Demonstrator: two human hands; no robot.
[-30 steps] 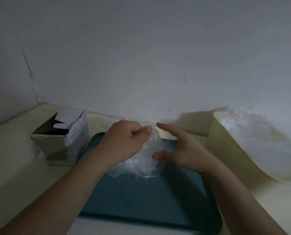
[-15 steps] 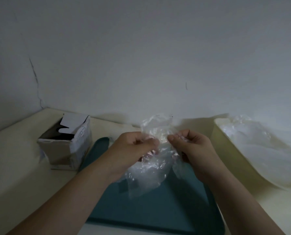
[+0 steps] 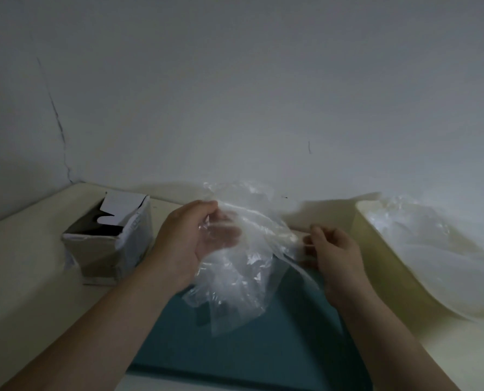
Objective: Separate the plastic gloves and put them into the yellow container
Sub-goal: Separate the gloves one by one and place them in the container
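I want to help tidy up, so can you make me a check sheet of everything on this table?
Surface: pale countertop with a teal tray lying flat in front of the person.
Job's things: bunch of clear plastic gloves held above the tray; yellow container at the right, with a heap of clear plastic inside.
Clutter: open cardboard box at the left, beside the tray.
Hands: left hand grips the bunch; right hand pinches a sheet pulled out from it.
Cables: nothing seen.
Surroundings: white wall with a thin crack at the left.
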